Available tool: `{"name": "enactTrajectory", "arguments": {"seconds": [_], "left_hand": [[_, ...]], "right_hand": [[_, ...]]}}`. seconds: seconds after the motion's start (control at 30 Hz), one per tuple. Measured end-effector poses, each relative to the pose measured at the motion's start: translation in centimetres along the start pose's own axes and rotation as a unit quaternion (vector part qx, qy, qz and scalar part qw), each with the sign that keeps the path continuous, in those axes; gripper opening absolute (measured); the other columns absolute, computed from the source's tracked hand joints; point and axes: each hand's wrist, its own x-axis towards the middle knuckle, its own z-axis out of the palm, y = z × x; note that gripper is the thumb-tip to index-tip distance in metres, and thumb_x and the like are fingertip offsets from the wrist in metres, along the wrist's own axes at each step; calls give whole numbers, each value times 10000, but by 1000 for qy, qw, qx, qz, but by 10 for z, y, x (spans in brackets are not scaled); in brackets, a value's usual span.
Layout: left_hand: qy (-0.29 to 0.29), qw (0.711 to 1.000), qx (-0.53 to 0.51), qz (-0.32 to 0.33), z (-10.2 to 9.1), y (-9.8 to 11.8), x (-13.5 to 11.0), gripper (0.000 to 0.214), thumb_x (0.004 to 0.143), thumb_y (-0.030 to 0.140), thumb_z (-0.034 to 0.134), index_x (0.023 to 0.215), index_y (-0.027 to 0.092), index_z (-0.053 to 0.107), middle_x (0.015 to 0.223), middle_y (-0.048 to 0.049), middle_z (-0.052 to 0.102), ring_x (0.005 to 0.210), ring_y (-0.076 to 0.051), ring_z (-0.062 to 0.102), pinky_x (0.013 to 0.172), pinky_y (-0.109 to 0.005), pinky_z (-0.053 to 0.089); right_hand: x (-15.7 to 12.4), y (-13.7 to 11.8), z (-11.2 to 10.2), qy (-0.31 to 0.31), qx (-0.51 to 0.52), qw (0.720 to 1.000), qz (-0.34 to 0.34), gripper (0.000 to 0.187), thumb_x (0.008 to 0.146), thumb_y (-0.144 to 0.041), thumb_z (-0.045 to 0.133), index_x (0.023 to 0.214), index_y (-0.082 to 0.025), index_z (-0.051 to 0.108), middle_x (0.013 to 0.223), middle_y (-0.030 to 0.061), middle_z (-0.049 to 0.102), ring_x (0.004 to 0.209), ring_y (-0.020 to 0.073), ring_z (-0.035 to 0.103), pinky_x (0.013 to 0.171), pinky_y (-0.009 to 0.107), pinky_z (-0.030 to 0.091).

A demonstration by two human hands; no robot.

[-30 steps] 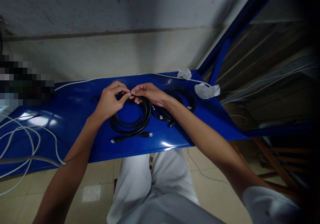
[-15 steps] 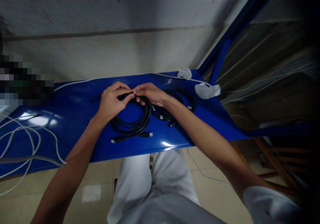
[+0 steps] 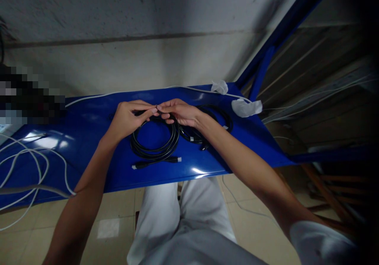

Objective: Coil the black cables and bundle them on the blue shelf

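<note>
A coiled black cable [image 3: 155,153] lies on the blue table [image 3: 94,142], its two plugs with pale tips pointing apart along the near side. My left hand [image 3: 128,117] is closed at the coil's far side, thumb and index finger pinched together. Meeting it there, my right hand [image 3: 179,112] pinches with thumb and index finger, the other fingers curled by the cable. Between the fingertips shows a thin black tie, mostly hidden. Partly under my right wrist, a second coiled black cable [image 3: 228,117] rests just to the right.
Loose white cables [image 3: 44,166] loop over the table's left end. One white cable [image 3: 118,92] runs along the back edge by the wall. Two crumpled white plastic pieces [image 3: 219,86] [image 3: 247,107] sit at the back right, near the blue frame post [image 3: 260,73].
My left hand has turned slightly, its wrist moving left and its fingers straighter over the far side of the coil. My right hand stays almost where it was; the coils have not moved.
</note>
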Motion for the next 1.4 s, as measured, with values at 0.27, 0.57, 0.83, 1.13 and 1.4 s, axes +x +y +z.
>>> {"name": "enactTrajectory", "arguments": {"seconds": [0.27, 0.57, 0.83, 1.13, 1.4], "left_hand": [[-110, 990, -46, -78, -9, -16, -2, 337, 911, 533, 851, 996, 212, 908, 961, -116, 841, 651, -196, 729, 487, -280, 549], [-141, 987, -20, -68, -14, -33, 0, 278, 873, 457, 889, 1076, 269, 909, 1017, -102, 846, 827, -239, 775, 708, -362, 630], [-123, 990, 63, -4, -18, -47, 2, 266, 979, 488, 745, 1118, 314, 890, 1161, -91, 801, 1039, -246, 748, 849, -371, 581], [37, 963, 264, -31, -61, -94, 0, 357, 975, 416, 663, 1213, 195, 811, 1150, -136, 777, 1017, -294, 714, 999, -465, 555], [18, 975, 211, -75, -61, -88, -4, 385, 968, 482, 650, 1168, 185, 791, 1015, -100, 784, 832, -230, 683, 841, -381, 550]], "right_hand": [[1, 14, 5, 31, -289, 954, -76, 266, 1007, -397, 785, 947, -138, 804, 803, 55, 791, 671, 154, 714, 619, 251, 549], [1, 13, -7, 53, -583, 784, -206, 177, 1024, -313, 764, 1090, -181, 862, 987, 65, 815, 833, 172, 689, 796, 280, 441], [-24, -26, -12, 110, -570, 781, -229, 285, 1042, -448, 734, 1097, -190, 844, 1055, 84, 808, 919, 219, 706, 885, 334, 499], [-162, 4, -11, 137, -678, 706, -152, 624, 891, -559, 892, 1398, -222, 760, 1408, 180, 732, 1301, 384, 721, 1156, 556, 570], [-183, 27, -32, 165, -703, 672, -162, 376, 1112, -409, 596, 1403, -215, 734, 1329, 186, 747, 1259, 345, 738, 1119, 530, 607]]}}
